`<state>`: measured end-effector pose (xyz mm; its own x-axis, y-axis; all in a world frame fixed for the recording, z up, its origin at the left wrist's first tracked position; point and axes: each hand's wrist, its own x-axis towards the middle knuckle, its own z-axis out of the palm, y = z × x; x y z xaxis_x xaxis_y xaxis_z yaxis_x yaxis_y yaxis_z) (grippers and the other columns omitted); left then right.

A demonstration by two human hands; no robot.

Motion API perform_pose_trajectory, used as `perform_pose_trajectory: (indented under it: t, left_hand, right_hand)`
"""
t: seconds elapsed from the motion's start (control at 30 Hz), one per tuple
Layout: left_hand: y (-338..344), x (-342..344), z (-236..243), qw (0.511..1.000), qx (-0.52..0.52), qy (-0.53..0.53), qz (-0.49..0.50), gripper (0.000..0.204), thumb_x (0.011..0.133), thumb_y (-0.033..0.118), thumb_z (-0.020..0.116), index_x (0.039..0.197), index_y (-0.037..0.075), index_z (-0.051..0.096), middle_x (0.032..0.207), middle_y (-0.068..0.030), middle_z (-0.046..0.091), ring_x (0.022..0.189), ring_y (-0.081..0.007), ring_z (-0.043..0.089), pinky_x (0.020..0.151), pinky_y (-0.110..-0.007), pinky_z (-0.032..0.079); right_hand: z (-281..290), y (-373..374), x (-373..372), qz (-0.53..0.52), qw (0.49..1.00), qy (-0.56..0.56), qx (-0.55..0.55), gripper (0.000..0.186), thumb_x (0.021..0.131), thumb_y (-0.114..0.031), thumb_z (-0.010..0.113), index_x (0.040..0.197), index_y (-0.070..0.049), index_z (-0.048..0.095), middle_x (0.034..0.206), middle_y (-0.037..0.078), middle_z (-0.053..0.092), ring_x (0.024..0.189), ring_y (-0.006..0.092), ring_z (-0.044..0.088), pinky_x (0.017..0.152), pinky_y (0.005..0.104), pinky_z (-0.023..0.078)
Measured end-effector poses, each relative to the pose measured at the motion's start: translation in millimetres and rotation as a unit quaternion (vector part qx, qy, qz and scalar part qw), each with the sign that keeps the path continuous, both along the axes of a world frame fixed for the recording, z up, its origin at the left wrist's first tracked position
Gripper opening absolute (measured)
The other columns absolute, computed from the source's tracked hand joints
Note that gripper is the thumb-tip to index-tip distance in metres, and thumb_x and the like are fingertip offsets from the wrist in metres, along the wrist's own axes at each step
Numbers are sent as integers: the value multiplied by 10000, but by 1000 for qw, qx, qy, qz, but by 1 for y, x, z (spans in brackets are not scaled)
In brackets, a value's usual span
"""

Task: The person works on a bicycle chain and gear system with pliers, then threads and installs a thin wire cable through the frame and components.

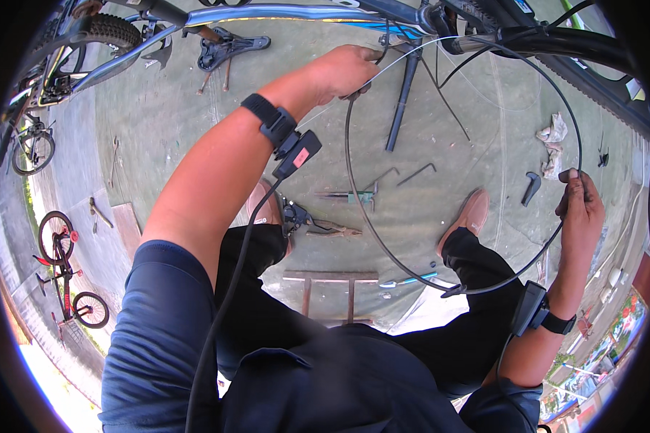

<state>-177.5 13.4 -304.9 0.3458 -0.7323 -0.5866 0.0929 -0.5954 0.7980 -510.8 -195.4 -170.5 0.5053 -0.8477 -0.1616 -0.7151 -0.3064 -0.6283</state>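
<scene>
A black bicycle cable [374, 244] hangs in a wide loop between my hands, in front of an upturned bike frame [289, 13]. My left hand [345, 72] is closed around one stretch of it, near the frame's front end. Beside those fingers a thin silvery inner wire [412, 52] runs up to the frame. Out to the right, my right hand [582, 206] pinches the loop's other side between thumb and fingers. Where the strands meet at the bottom of the loop, a small dark joint shows. The left fingertips are partly hidden.
On the floor lie hex keys [416, 175], pliers [332, 229], a dark curved grip [531, 189] and a white rag [552, 144]. A saddle [227, 49] rests beneath the frame. Between my feet stands a low stool [329, 276]. A red bike [66, 278] is at the left.
</scene>
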Motion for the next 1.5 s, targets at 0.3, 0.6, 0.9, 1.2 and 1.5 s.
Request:
perform_pose_trajectory:
  t: [0.3, 0.6, 0.9, 1.2, 1.5]
  left_hand:
    - [13, 7, 10, 984, -78, 119, 102, 179, 948, 163, 513, 1039, 42, 608, 655, 11, 481, 537, -88, 421, 456, -253, 329]
    - [48, 5, -6, 998, 39, -30, 35, 419, 886, 118, 485, 1281, 12, 581, 729, -54, 592, 550, -140, 513, 472, -285, 370]
    - [83, -1, 18, 991, 56, 32, 115, 266, 984, 211, 512, 1174, 25, 513, 973, -119, 685, 792, -212, 701, 619, -286, 516]
    - [154, -52, 103, 978, 29, 42, 203, 277, 1015, 226, 473, 1192, 16, 506, 1064, -121, 680, 882, -223, 696, 729, -323, 541]
    - [195, -83, 131, 943, -34, -14, 330, 469, 998, 249, 499, 1371, -13, 387, 1202, -140, 611, 996, -247, 657, 762, -347, 538]
  right_hand:
    - [2, 6, 2, -11, 1000, -19, -9, 340, 993, -339, 540, 966, -27, 672, 589, -34, 428, 547, 49, 427, 507, 222, 298]
    - [0, 5, 3, -3, 999, -29, -14, 344, 992, -347, 540, 988, -30, 676, 605, -33, 451, 561, 47, 441, 513, 219, 295]
    - [11, 3, -1, 26, 995, -95, 13, 316, 997, -312, 538, 1023, -31, 680, 646, -33, 497, 589, 49, 479, 541, 210, 326]
    - [19, 17, -3, 72, 974, -188, 104, 300, 1000, -299, 545, 1031, -29, 671, 711, -33, 496, 635, 62, 474, 598, 219, 392]
    - [31, 51, 14, 139, 948, -262, 117, 313, 1002, -291, 541, 1035, -3, 661, 697, -21, 474, 657, 82, 460, 619, 242, 396]
